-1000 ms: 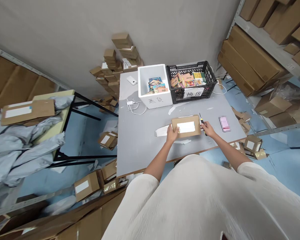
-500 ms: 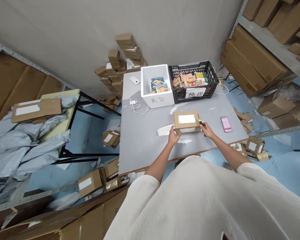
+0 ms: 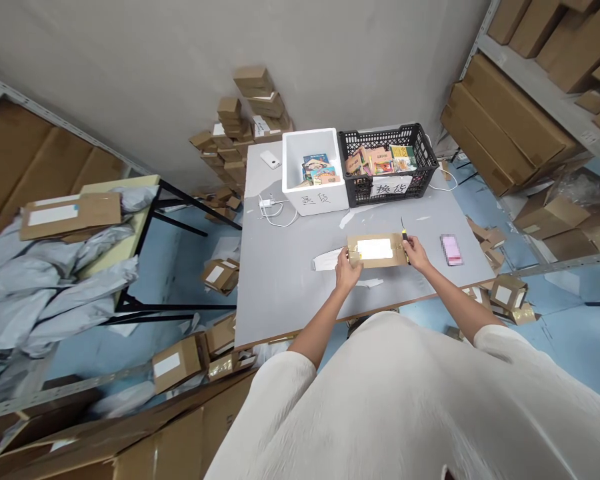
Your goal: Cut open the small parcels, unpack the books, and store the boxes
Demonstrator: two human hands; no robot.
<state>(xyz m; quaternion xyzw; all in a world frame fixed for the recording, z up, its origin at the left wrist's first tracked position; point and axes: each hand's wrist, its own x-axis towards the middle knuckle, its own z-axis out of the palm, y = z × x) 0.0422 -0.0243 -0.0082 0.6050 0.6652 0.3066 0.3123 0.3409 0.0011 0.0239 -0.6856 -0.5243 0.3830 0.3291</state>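
Two bins [image 3: 316, 200] [image 3: 386, 193], two phones [image 3: 270, 159] [image 3: 451, 249], one held box [image 3: 376, 251].

Grey table [image 3: 290, 280] seen from above. Small box [image 3: 375, 251] with white label flat near the front edge, left hand [image 3: 349, 272] gripping its left end, right hand [image 3: 417, 253] at its right end and closed round a knife [image 3: 405, 235], blade pointing away. Paper strip [image 3: 327, 260] just left of the box; pink phone [image 3: 451, 249] to the right. At the back, white bin [image 3: 314, 195] and black crate [image 3: 387, 187] side by side, both holding packets. Cable [image 3: 273, 212] left of the bin.
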